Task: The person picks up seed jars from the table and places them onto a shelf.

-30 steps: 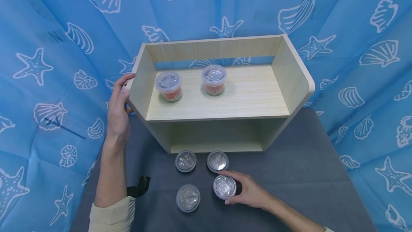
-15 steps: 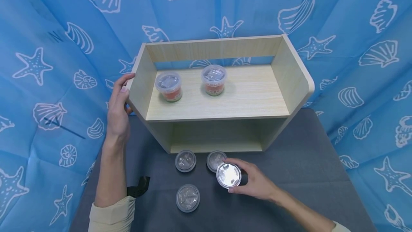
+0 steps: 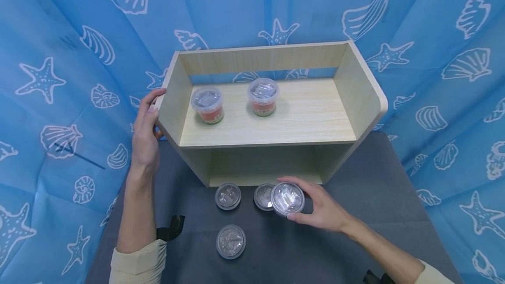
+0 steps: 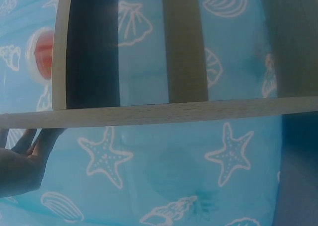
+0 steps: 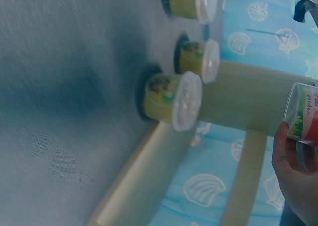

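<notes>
My right hand (image 3: 321, 209) grips a small lidded plastic tub (image 3: 287, 199) between thumb and fingers. In the right wrist view, this tub (image 5: 309, 114) has a red and green label with "garden" on it, and it is held above the table. From the head it overlaps another tub (image 3: 262, 196) near the shelf front. My left hand (image 3: 145, 137) touches the left side panel of a pale wooden two-tier shelf (image 3: 315, 117); the left wrist view has its fingers (image 4: 45, 141) against the panel edge. Two tubs with orange-red contents, a left one (image 3: 207, 105) and a middle one (image 3: 263, 97), stand on the upper tier.
Two more lidded tubs, one near the shelf (image 3: 227, 196) and one closer to me (image 3: 230, 242), stand on the dark grey tabletop (image 3: 375, 200). The shelf's lower compartment (image 3: 264, 165) faces me. A blue curtain with seashell prints (image 3: 426, 21) hangs behind and at both sides.
My right hand has lifted the tub from the front right spot on the table and carried it up and slightly right, towards the shelf. The left hand has stayed on the side panel.
</notes>
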Available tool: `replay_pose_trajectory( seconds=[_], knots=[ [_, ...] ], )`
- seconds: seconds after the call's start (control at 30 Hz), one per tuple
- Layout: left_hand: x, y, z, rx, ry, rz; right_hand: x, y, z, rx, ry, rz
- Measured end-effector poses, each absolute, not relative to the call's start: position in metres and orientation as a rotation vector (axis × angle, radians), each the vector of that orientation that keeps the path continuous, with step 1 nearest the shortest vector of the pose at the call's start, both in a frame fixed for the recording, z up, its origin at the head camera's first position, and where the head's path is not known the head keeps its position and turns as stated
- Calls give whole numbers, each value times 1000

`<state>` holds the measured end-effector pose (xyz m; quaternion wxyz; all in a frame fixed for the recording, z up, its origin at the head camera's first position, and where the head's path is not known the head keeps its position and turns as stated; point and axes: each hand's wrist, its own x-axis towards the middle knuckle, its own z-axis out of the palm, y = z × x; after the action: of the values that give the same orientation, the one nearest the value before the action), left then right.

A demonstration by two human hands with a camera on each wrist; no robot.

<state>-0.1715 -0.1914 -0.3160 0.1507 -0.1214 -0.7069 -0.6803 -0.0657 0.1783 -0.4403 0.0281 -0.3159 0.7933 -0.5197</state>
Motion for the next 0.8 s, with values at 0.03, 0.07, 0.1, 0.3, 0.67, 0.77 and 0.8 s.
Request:
replay_pose_trajectory(
  seconds=[0.03, 0.07, 0.1, 0.3, 0.67, 0.77, 0.8],
  knots=[
    [-172, -191, -316, -350, -2028, -1956, -67, 180, -437, -977, 2453, -1601],
    [-172, -191, -316, -351, -2026, -1957, -68, 181, -434, -979, 2456, -1599],
    [-172, -191, -316, -351, -2025, -1958, -69, 182, -431, -979, 2454, -1600],
    [-171, -190, -316, -345, -2022, -1960, -74, 189, -413, -1019, 2452, -1609],
    [-170, -190, -316, -340, -2031, -1959, -86, 200, -377, -1108, 2504, -1558],
    [-171, -189, -316, -343, -2029, -1963, -90, 203, -364, -1146, 2533, -1544],
    [-171, -189, -316, -344, -2027, -1964, -91, 204, -361, -1163, 2543, -1538]
  ],
)
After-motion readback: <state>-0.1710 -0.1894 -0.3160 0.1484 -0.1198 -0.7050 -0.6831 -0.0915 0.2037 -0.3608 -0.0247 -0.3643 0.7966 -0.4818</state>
